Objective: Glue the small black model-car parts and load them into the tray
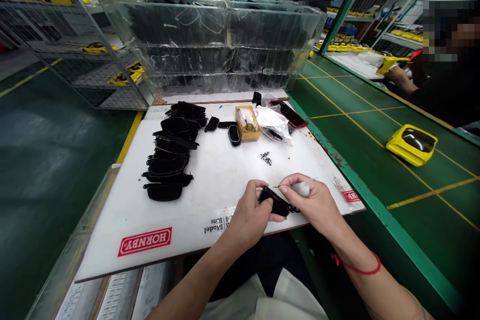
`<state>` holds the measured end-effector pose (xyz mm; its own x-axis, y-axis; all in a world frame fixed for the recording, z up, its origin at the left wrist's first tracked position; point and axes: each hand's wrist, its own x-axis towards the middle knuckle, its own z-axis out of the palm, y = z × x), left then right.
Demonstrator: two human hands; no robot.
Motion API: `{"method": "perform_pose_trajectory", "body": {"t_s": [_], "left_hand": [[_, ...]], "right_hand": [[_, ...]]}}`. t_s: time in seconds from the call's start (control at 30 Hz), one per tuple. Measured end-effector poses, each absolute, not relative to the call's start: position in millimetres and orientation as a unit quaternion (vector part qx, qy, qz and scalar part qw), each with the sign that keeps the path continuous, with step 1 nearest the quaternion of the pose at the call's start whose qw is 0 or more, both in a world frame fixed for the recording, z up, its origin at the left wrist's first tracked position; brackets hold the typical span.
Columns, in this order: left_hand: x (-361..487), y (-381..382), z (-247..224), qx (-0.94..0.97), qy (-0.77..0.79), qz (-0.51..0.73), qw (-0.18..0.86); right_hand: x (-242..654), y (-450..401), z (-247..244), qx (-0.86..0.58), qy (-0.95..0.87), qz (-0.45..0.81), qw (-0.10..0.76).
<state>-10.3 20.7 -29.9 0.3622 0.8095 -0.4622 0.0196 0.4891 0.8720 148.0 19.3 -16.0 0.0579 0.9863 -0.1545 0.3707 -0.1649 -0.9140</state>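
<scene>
My left hand is closed around a small black plastic part, keeping it tilted just above the near edge of the white board. Between the fingers of my right hand is a small translucent bottle with a thin needle tip, which points left over the top edge of the black part. At the right end of that part, a small dark piece lies close to my right fingers. Several tiny black pieces are scattered on the board beyond my hands.
Stacked black parts line the board's left side. Beyond my hands are a small wooden box, a white plastic bag and a phone. Clear bins stand behind. A yellow car body is at right; people sit nearby.
</scene>
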Motion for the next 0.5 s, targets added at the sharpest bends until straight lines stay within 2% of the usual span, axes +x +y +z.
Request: {"method": "perform_pose_trajectory", "body": {"t_s": [0.33,0.5], "left_hand": [[-10.2,14.6,-18.5,0.518,0.492,0.29,0.637],[-8.3,14.5,-15.7,0.545,0.495,0.271,0.62]], "right_hand": [[139.1,7.6,-25.1,-0.604,-0.669,0.263,0.346],[136.5,6.2,-27.4,-0.599,-0.691,0.225,0.337]]}}
